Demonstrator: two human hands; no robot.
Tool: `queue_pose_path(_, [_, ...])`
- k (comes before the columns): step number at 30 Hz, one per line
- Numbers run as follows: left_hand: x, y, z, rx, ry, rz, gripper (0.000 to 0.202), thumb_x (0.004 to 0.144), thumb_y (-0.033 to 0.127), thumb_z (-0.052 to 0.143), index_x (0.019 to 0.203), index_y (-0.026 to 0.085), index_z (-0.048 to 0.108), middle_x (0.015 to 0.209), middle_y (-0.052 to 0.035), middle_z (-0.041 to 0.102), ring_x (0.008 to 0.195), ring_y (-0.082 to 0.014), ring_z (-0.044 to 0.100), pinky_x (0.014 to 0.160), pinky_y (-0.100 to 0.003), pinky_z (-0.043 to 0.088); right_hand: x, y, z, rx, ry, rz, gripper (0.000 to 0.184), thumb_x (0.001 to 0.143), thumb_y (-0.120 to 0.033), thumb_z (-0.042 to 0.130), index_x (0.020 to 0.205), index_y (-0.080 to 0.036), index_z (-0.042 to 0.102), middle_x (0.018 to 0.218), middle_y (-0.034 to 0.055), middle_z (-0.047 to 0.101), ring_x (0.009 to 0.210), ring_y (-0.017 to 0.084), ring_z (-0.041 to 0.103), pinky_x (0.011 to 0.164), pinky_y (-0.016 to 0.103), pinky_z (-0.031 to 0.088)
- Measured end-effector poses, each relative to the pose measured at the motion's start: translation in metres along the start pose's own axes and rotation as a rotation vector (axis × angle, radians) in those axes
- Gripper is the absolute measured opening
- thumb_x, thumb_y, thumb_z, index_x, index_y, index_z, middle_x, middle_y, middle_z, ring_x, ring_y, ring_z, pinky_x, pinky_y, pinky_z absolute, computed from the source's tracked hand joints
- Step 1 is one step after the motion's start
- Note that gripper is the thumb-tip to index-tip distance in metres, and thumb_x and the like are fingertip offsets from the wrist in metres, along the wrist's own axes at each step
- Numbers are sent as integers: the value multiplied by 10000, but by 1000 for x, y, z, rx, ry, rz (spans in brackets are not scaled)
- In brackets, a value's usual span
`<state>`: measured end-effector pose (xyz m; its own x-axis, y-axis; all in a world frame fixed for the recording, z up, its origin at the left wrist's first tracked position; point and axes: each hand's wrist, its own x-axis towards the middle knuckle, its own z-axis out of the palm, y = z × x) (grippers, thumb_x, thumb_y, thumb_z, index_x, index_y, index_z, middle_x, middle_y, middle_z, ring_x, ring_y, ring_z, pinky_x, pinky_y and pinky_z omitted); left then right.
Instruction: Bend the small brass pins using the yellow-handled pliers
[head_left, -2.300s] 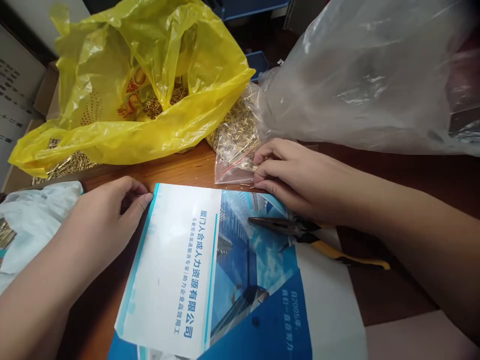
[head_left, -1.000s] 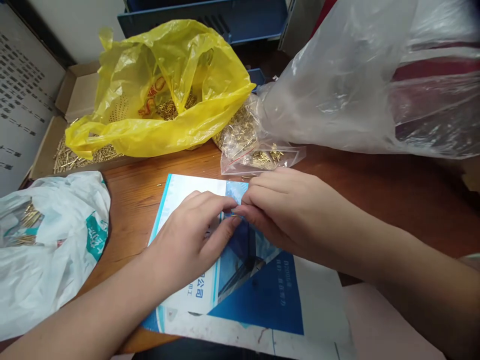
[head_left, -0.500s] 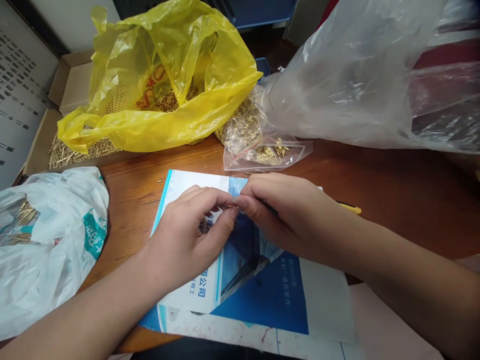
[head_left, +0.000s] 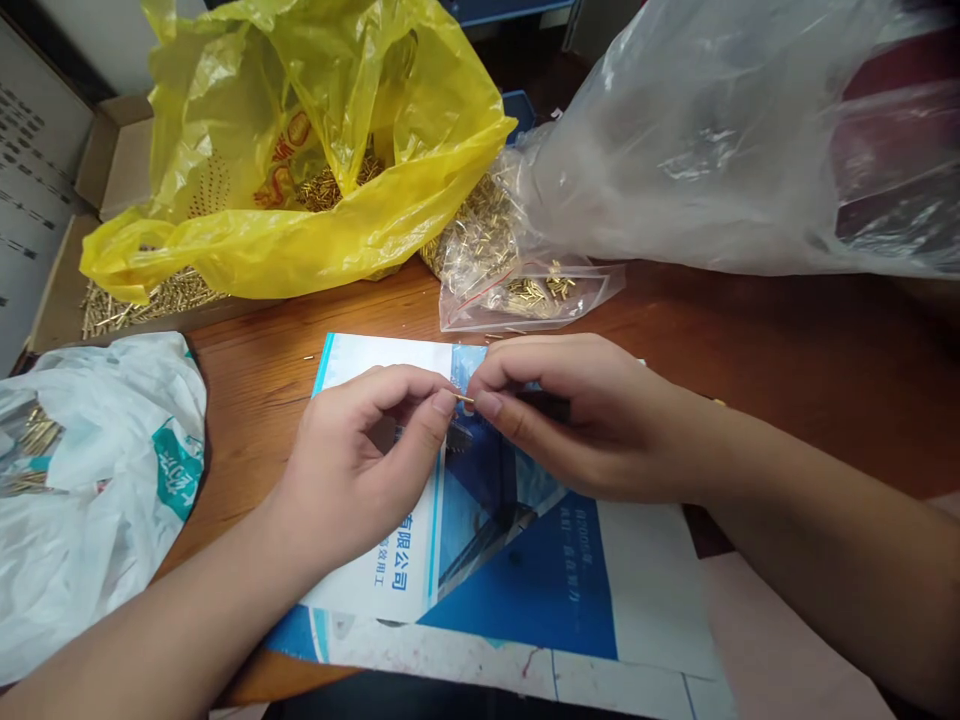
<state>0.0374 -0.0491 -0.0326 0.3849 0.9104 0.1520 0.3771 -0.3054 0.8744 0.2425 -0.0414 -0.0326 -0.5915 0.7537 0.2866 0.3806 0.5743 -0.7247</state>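
Observation:
A thin brass-coloured pin (head_left: 464, 398) spans the small gap between my two hands. Thumb and forefinger of my left hand (head_left: 367, 440) pinch one end of it. At the other end, the thumb and forefinger of my right hand (head_left: 592, 420) close on it, hiding its tip. Both hands are over a blue and white printed sheet (head_left: 525, 590) lying on the wooden table (head_left: 255, 400). Just beyond my fingers, a clear zip bag (head_left: 487, 300) holds many small brass pieces.
A yellow plastic bag (head_left: 300, 250) with brass pieces stands at the back left, over a cardboard box (head_left: 52, 280) of more pins. A white plastic bag (head_left: 97, 560) sits at left. A large cloudy plastic bag (head_left: 675, 180) fills the back right. One loose pin (head_left: 309, 357) lies on the table.
My fingertips have drawn slightly apart, and the pin between them now shows more clearly. The camera view has shifted a little, so the bags appear higher and farther left.

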Motion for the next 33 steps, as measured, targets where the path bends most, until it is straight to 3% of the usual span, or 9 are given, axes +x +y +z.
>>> queue_pose_path(9, [0, -3, -2, 68, -57, -12, 214, 944, 249, 571, 814, 139, 701, 689, -6, 664, 639, -113, 596, 604, -244, 459, 0, 0, 0, 63, 3, -8, 184, 936, -139, 511, 757, -150, 552, 647, -24, 503, 587, 62, 432, 566, 193, 367])
queue_pose_path(13, [-2, -5, -1, 133, -90, 58, 232, 951, 239, 554, 789, 146, 692, 719, -30, 671, 684, -136, 609, 639, -271, 463, 1, 1, 1, 23, 18, -4, 147, 913, -146, 525, 772, -149, 565, 673, -14, 555, 606, 77, 470, 580, 205, 364])
queue_pose_path(15, [-3, -5, -2, 178, -99, 116, 221, 943, 212, 549, 789, 152, 697, 747, -44, 687, 708, -148, 617, 657, -283, 469, 2, 0, 1, -24, 16, 4, 141, 890, -152, 531, 752, -154, 557, 657, -17, 556, 594, 84, 471, 568, 211, 349])
queue_pose_path(19, [0, -2, -5, 309, -52, 209, 150, 884, 177, 597, 963, 154, 723, 818, -58, 715, 752, -169, 633, 680, -295, 482, 10, -6, 1, -217, -24, 32, 145, 847, -133, 514, 720, -152, 582, 693, 24, 616, 653, 135, 527, 627, 256, 366])
queue_pose_path(22, [2, -1, -7, 358, -48, 240, 118, 864, 165, 601, 888, 173, 716, 782, -40, 714, 725, -164, 625, 661, -283, 476, 20, -14, 1, -406, -114, -8, 191, 865, -144, 491, 750, -128, 642, 762, 88, 668, 714, 186, 579, 698, 317, 402])
queue_pose_path(26, [3, -1, -9, 349, -9, 199, 144, 853, 137, 596, 812, 186, 725, 740, -25, 726, 709, -165, 638, 660, -283, 479, 29, -26, -4, -599, -283, -40, 220, 884, -155, 490, 795, -106, 685, 815, 122, 687, 760, 225, 604, 744, 371, 416])
queue_pose_path(29, [2, -3, -10, 322, 1, 130, 149, 867, 151, 609, 870, 196, 751, 790, -28, 759, 739, -176, 674, 673, -289, 492, 38, -33, -17, -595, -344, -42, 232, 900, -162, 490, 776, -117, 681, 788, 100, 676, 745, 208, 588, 729, 364, 411])
queue_pose_path(33, [3, -4, -11, 275, 51, -35, 131, 885, 265, 655, 908, 177, 749, 833, -46, 772, 731, -177, 702, 677, -287, 518, 81, -31, -38, -392, -117, 3, 205, 890, -169, 499, 723, -157, 618, 711, 37, 640, 662, 145, 537, 625, 307, 376])
